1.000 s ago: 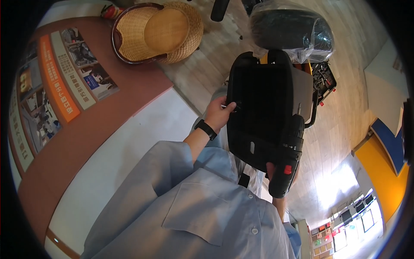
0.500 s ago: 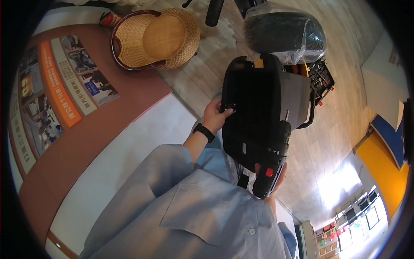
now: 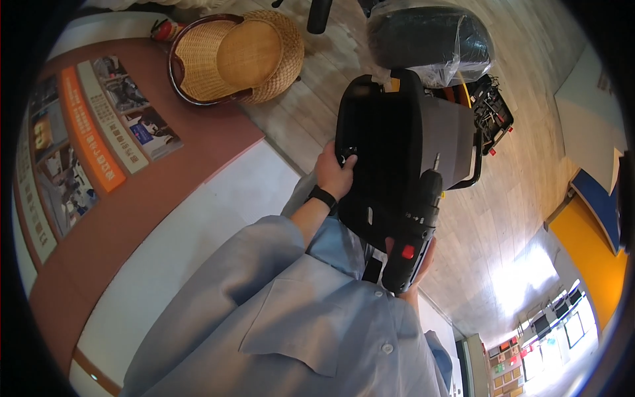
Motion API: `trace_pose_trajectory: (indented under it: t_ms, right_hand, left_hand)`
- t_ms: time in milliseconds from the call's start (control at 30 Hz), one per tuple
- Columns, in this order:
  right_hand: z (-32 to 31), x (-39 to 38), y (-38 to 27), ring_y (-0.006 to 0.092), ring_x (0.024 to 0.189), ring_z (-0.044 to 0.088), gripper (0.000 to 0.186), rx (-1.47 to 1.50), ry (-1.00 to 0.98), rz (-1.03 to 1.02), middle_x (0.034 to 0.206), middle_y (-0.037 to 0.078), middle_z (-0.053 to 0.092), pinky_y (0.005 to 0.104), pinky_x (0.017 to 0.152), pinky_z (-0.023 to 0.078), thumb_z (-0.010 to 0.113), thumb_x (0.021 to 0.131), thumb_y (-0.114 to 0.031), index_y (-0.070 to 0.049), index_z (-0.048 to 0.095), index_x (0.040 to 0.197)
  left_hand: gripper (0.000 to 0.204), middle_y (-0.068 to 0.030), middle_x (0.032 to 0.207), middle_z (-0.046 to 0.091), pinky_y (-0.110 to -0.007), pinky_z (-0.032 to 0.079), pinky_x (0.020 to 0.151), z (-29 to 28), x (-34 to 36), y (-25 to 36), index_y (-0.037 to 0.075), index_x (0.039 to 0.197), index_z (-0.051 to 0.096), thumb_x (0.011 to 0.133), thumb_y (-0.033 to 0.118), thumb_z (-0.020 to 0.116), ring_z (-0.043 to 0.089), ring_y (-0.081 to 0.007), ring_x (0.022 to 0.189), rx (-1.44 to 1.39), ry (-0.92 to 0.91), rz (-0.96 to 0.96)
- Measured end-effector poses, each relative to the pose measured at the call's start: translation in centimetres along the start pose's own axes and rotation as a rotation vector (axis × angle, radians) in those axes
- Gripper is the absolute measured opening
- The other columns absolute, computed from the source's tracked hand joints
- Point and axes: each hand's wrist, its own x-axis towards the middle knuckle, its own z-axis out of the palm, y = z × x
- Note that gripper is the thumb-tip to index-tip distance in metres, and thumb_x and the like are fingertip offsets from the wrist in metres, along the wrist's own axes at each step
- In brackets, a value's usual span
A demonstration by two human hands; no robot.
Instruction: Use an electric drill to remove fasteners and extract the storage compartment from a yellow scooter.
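Observation:
A deep, open black compartment point(image 3: 380, 165) stands in front of me, joined to a grey body point(image 3: 453, 135) on its right. My left hand point(image 3: 335, 173), a dark band on its wrist, is closed on the compartment's left rim, the thumb over the edge beside a small dark fitting. My right hand point(image 3: 424, 264) is wrapped round a black cordless drill point(image 3: 410, 241) with a red patch on its side. The drill's metal bit point(image 3: 436, 161) points away from me, above the near right edge of the compartment. Most of my right hand's fingers are hidden behind the drill.
Beyond the compartment is a black padded seat point(image 3: 430, 43) in clear plastic. An open tool case point(image 3: 493, 116) lies on the floor at its right. At far left stand a wicker chair point(image 3: 188, 63) and a red fire extinguisher point(image 3: 165, 29); a picture board point(image 3: 211, 149) is nearer.
The drill has shifted slightly up and left, its bit now nearer the compartment's side. My left hand keeps its hold on the rim. The whole view has shifted a little.

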Motion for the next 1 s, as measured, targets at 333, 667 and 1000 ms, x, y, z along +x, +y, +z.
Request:
trace_pose_trajectory:
  t_ms: [333, 667, 1000]
  right_hand:
    - [0.4, -1.3, 2.7, 0.0169, 0.089, 0.063, 0.051, 0.435, -0.059, 0.487, 0.097, 0.006, 0.064, 0.0305, 0.078, 0.051, 0.083, 0.072, -0.008, -0.003, 0.055, 0.114]
    - [-0.2, -0.8, 1.4, 0.0161, 0.082, 0.063, 0.056, -0.019, -0.085, 0.080, 0.092, 0.005, 0.065, 0.0292, 0.074, 0.051, 0.087, 0.069, -0.015, -0.004, 0.054, 0.114]
    - [0.4, 0.1, 0.0, 0.0144, 0.079, 0.063, 0.058, 0.014, -0.076, 0.058, 0.088, 0.004, 0.066, 0.0289, 0.073, 0.051, 0.088, 0.068, -0.016, -0.004, 0.054, 0.113]
  left_hand:
    - [0.053, -0.0258, 0.108, 0.056, -0.046, 0.046, 0.086, 0.7, -0.4, -1.0, 0.004, 0.129, 0.047, 0.084, 0.017, 0.071, 0.056, -0.0414, 0.098, 0.169, 0.114, 0.050]
    - [0.050, -0.0282, 0.108, 0.053, -0.049, 0.048, 0.085, 1.0, 0.6, 0.9, 0.001, 0.116, 0.044, 0.081, 0.023, 0.072, 0.058, -0.0462, 0.098, 0.092, 0.005, -0.118]
    - [0.055, -0.0270, 0.111, 0.048, -0.051, 0.050, 0.083, 2.2, 0.2, 0.8, 0.002, 0.120, 0.038, 0.083, 0.022, 0.073, 0.059, -0.0479, 0.096, 0.317, 0.208, -0.020]
